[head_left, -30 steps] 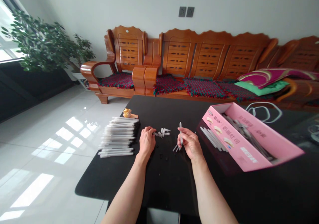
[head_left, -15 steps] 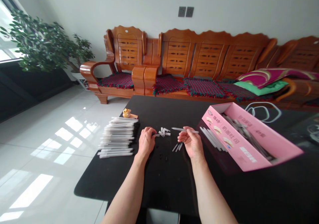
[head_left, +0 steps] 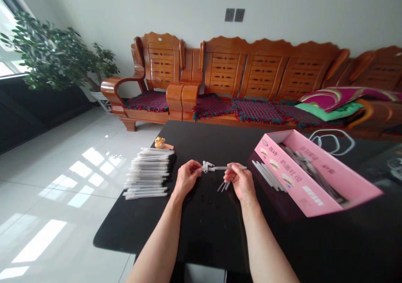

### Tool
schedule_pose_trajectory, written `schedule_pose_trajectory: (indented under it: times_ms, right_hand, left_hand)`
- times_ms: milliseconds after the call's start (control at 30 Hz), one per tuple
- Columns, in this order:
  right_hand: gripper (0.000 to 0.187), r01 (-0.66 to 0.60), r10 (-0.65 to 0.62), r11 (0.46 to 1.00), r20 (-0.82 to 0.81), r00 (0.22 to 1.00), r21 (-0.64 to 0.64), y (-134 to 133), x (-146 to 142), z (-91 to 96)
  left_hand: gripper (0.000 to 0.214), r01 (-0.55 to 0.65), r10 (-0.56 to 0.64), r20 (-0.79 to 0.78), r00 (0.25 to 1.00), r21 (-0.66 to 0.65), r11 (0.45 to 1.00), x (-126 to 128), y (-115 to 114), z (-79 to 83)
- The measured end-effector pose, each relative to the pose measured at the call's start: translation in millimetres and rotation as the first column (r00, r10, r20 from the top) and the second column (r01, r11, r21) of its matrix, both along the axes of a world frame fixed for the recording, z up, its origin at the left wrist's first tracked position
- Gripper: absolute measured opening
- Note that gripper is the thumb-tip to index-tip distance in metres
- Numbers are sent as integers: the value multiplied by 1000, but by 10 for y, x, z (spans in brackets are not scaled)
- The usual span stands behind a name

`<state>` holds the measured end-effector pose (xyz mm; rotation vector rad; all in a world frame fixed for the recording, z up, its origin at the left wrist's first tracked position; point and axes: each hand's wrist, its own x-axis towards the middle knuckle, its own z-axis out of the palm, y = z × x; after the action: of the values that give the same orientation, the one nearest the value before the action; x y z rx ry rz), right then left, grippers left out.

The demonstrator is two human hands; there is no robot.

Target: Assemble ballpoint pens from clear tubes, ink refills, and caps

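Observation:
My right hand (head_left: 241, 181) grips a slim, pale grey pen (head_left: 222, 168) that lies level, its tip pointing left. My left hand (head_left: 187, 176) is closed in a pinch on a small white pen cap (head_left: 203, 169), partly hidden by the fingertips. Other short white caps (head_left: 208, 164) lie loosely just beyond, between the two hands. The pen tip is close to these caps; whether it touches one I cannot tell. Under my right hand are several thin grey sticks (head_left: 223, 186). Small black pieces (head_left: 202, 198) are scattered on the table nearer to me.
A stack of white pens with black ends (head_left: 147, 174) lies at left, with a small yellow figurine (head_left: 160, 142) behind it. Several pale barrels (head_left: 268, 176) lie beside a pink box (head_left: 290, 182) holding grey sticks. Beyond the black table (head_left: 150, 228) stands a wooden sofa (head_left: 224, 69).
My left hand has moved slightly right, its fingertips now at the white caps. The pen in my right hand has shifted left and down, bringing its tip near my left fingers.

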<state>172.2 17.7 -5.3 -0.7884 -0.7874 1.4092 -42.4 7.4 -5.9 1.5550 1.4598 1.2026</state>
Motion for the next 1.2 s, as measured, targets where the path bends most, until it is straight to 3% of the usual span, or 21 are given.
schedule_pose_trajectory:
  times_ms: [100,567,900,1200]
  right_hand:
    - [22,-25,25,1000,27,999,-8,-16,-25,19]
    - [24,-102,103,995,66,993,-20,-37,-27,24]
    - [23,-111,112,994,61,992,-20,-36,-10,18]
    - [25,-92,93,996,80,992,-12,-32,-17,12]
  left_hand:
    - [16,88,-88,150,985,6,996,38,6,-30]
    - [35,240,-218,325,920,-30,970,153,-42,44]
    - [42,257,-211,256,943,-163,952,163,-57,19]
    - [41,300,-289,106,951,-109,947,147,-88,55]
